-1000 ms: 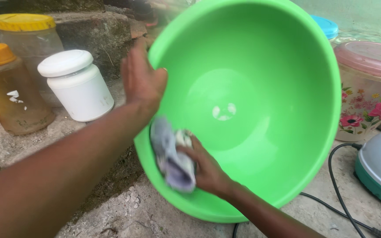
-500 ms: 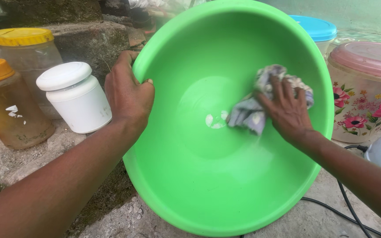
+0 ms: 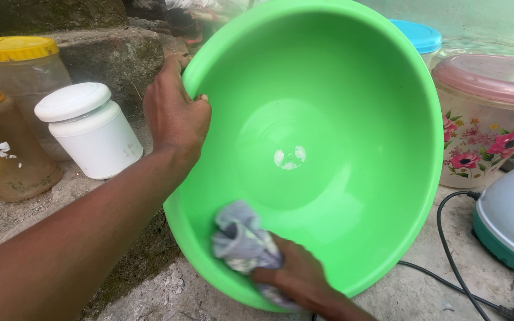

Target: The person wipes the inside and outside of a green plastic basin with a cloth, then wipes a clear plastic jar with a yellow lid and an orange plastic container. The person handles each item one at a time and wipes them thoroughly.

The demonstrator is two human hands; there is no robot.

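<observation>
While you look down, the biggest thing before you is the green basin (image 3: 352, 119), a round bowl of smooth and shiny plastic. It is tipped up on its edge, so its open mouth points toward you and a little upward, and its flat round bottom faces away from you. Its lower rim is near the rough grey stone floor (image 3: 423, 279). Your left hand (image 3: 175, 116) holds the basin at the left rim: the fingers are curled over the edge and the thumb presses on the inside wall. Your right hand (image 3: 290, 276) is inside the basin at the lower wall, closed around a crumpled cloth (image 3: 242, 241) of soft grey-blue fabric, which it presses against the plastic.

At the right stands a wide container with a flower print (image 3: 477, 142) and a pink lid, and behind it a jar with a blue lid (image 3: 419, 35). At the far right you see part of a white and teal appliance (image 3: 510, 223), with a thin black cable (image 3: 447, 238) lying on the floor. At the left stand two clear plastic jars with yellow lids (image 3: 13, 50), one further back, and one amber-looking jar with an orange lid (image 3: 1, 148). Just beside your left wrist is a small white jar (image 3: 93, 134), round and matte.
</observation>
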